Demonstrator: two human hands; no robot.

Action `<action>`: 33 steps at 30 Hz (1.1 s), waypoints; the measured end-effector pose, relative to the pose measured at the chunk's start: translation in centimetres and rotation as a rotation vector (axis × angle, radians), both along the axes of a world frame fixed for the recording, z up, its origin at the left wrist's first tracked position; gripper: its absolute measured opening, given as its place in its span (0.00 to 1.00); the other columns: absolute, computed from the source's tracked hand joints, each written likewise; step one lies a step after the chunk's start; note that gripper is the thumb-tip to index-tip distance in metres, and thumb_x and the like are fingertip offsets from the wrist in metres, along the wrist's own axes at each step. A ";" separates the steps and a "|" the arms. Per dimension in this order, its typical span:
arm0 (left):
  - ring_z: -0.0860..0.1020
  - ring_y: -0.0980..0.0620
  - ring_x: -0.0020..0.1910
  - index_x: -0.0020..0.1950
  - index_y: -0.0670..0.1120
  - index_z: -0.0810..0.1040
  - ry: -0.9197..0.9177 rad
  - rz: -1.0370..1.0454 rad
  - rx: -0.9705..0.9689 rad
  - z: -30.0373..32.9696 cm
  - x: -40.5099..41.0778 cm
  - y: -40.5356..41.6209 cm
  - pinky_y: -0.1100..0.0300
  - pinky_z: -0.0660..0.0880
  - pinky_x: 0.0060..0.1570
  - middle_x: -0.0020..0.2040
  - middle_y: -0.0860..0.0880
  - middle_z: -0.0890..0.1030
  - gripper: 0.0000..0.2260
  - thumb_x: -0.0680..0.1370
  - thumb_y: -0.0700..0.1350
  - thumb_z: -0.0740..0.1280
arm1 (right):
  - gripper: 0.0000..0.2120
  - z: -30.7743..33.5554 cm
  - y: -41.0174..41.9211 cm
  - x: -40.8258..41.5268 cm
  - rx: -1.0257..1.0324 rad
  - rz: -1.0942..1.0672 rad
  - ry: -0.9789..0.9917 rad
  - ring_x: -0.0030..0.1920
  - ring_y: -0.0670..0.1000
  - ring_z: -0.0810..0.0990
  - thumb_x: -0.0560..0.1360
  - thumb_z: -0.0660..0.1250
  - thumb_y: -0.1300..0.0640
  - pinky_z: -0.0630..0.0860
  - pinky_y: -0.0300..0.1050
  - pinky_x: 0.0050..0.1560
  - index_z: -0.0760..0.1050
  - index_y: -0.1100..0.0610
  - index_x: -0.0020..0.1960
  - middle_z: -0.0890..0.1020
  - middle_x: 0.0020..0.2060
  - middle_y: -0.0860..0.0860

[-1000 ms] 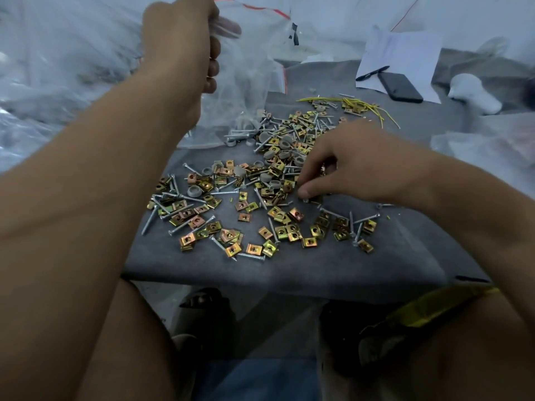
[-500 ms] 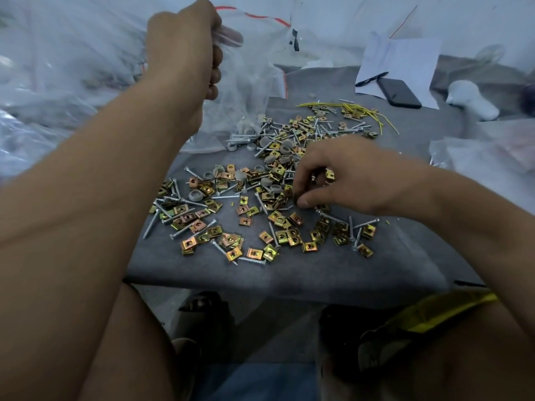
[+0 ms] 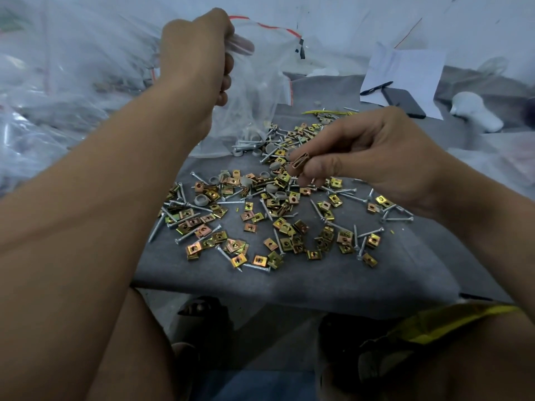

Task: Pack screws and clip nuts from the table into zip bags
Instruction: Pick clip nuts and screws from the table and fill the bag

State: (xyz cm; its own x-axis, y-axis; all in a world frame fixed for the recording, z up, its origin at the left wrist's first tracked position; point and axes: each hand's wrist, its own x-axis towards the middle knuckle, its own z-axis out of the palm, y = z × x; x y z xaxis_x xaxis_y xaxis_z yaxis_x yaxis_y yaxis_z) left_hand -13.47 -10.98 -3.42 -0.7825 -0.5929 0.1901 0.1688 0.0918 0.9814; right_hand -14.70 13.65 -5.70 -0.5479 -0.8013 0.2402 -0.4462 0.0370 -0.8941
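Grey bench (image 3: 289, 285) strewn with clip nuts (image 3: 240, 260), screws (image 3: 254, 266) — left hand (image 3: 197, 53) grips zip bag (image 3: 260, 82), right hand (image 3: 362, 151) pinches nut (image 3: 301, 162). Paper (image 3: 405, 68), phone (image 3: 405, 102) behind.

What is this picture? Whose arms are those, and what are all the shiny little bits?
There is no machine here. A person wears a camera on their head, so you look down at their own arms. The left hand holds up a clear zip bag. The right hand pinches a few clip nuts, small folded metal pieces. On the grey table lie many more gold clip nuts, silver screws and round grey caps. Farther back are a paper, a pen and a dark phone.
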 end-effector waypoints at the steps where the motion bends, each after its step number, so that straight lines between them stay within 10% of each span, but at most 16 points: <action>1: 0.62 0.51 0.29 0.51 0.40 0.89 -0.006 0.004 0.003 0.0 0.0 0.0 0.59 0.59 0.29 0.32 0.49 0.67 0.16 0.82 0.45 0.63 | 0.13 -0.1 0.0 -0.1 0.001 0.002 -0.024 0.49 0.61 0.87 0.73 0.74 0.65 0.85 0.56 0.54 0.83 0.66 0.56 0.87 0.48 0.62; 12: 0.63 0.50 0.29 0.47 0.42 0.90 -0.003 -0.001 0.040 -0.1 -0.3 -0.1 0.59 0.60 0.29 0.31 0.50 0.68 0.15 0.81 0.45 0.64 | 0.10 -0.2 1.2 -2.4 0.055 -0.204 -0.380 0.38 0.55 0.85 0.75 0.72 0.69 0.83 0.45 0.39 0.71 0.61 0.44 0.86 0.44 0.62; 17: 0.63 0.50 0.31 0.55 0.38 0.88 0.001 -0.013 0.039 -0.3 -0.5 -0.3 0.58 0.60 0.29 0.32 0.50 0.68 0.15 0.81 0.45 0.63 | 0.14 -0.3 2.5 -2.4 0.345 -0.259 -0.109 0.41 0.58 0.88 0.72 0.76 0.68 0.86 0.48 0.43 0.82 0.60 0.57 0.88 0.42 0.59; 23: 0.63 0.50 0.30 0.54 0.38 0.88 0.001 -0.025 0.032 -0.3 -0.5 -0.1 0.60 0.60 0.29 0.32 0.50 0.67 0.16 0.82 0.45 0.63 | 0.12 0.6 2.3 -1.4 0.543 -0.235 0.456 0.42 0.33 0.83 0.68 0.82 0.56 0.74 0.25 0.49 0.88 0.44 0.49 0.87 0.39 0.37; 33: 0.65 0.52 0.30 0.58 0.39 0.87 -0.014 -0.012 0.036 -0.2 -0.1 -0.3 0.59 0.62 0.29 0.31 0.51 0.69 0.16 0.82 0.45 0.63 | 0.16 -0.3 0.9 -1.4 0.654 -0.142 0.556 0.43 0.31 0.82 0.69 0.82 0.58 0.78 0.31 0.50 0.87 0.41 0.52 0.87 0.41 0.37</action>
State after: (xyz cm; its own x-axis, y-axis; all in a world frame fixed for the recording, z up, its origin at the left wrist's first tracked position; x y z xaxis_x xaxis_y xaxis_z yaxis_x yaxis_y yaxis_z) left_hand -13.55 -11.28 -3.66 -0.7924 -0.5893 0.1579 0.1557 0.0548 0.9863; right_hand -16.12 14.60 -5.98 -0.5931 -0.8050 0.0184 -0.7642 0.5556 -0.3275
